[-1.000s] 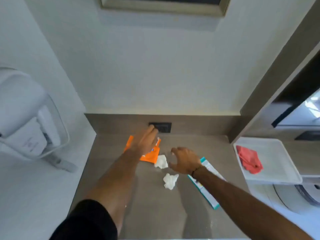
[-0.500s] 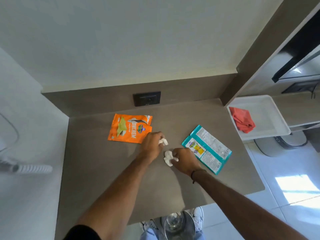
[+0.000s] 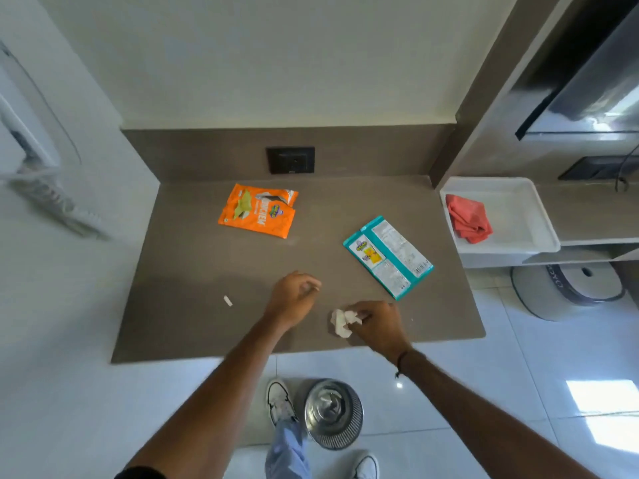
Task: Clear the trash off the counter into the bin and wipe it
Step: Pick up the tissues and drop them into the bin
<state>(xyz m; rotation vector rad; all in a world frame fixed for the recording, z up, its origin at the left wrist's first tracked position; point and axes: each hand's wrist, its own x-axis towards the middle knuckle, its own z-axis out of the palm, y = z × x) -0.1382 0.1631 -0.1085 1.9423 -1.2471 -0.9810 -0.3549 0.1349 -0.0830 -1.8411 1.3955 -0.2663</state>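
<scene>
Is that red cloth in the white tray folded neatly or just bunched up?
Bunched up. The red cloth lies crumpled with uneven folds at the left side of the white tray.

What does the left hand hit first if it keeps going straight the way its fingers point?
Probably the teal wrapper. The left hand points up-right across bare counter, and that wrapper lies next along that line; height above the counter is unclear.

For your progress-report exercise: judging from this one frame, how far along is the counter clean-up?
Done: possibly one white piece already in the metal bin on the floor. In hand: the right hand holds crumpled tissue; the left hand is curled, contents unclear. Left: the orange packet, teal packet and a small white scrap. The red cloth lies in its tray; no wiping yet.
</scene>
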